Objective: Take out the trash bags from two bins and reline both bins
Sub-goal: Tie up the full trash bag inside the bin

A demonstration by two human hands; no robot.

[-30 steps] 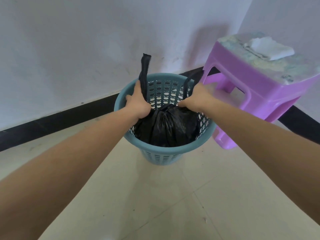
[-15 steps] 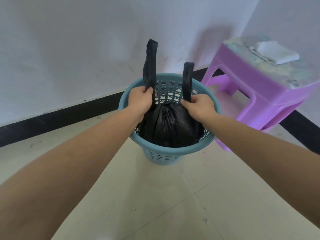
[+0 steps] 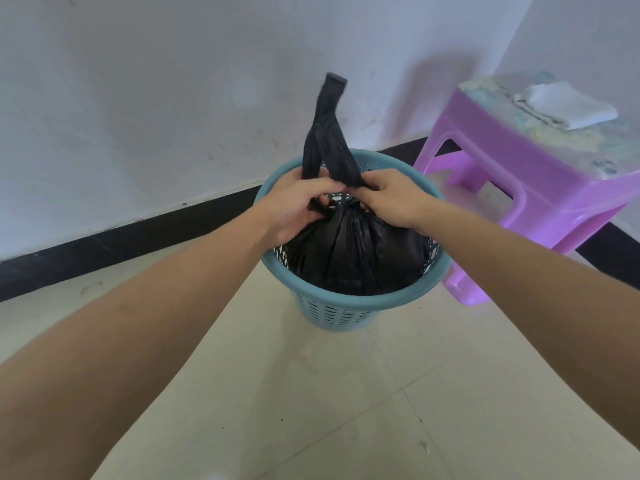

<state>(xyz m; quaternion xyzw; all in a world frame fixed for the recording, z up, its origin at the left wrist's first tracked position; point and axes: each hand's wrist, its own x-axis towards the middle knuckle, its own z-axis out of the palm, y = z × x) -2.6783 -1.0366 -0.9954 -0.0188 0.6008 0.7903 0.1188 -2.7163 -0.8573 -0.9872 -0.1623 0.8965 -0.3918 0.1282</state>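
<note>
We have the black trash bag [image 3: 353, 251] sitting inside the blue perforated bin [image 3: 346, 303], its mouth gathered into a bunch at the top and its two handles [image 3: 325, 133] standing up and leaning together above the rim. Our left hand [image 3: 298, 206] is curled around the base of the left handle. Our right hand [image 3: 394, 199] pinches the base of the right one between thumb and fingers. Both hands are closed on the bag, just above the gathered neck.

The bag is thin, soft film, and we judge it slippery and easy to stretch or tear if pulled by one strip alone. It bulges nearly wall to wall in the bin, so it probably has some weight, though we cannot see what is in it. The handles and the neck below them are the sensible places to hold, with a straight upward lift so the film does not catch on the bin's holes. The light plastic bin may rise with it.

A purple stool [image 3: 519, 168] stands just beside the bin on the right, with a folded white cloth [image 3: 568, 105] on top. The wall [image 3: 173, 98] and black baseboard [image 3: 138, 244] lie close behind. The tiled floor [image 3: 346, 393] in front offers room to set the bag down. No second bin is in view.
</note>
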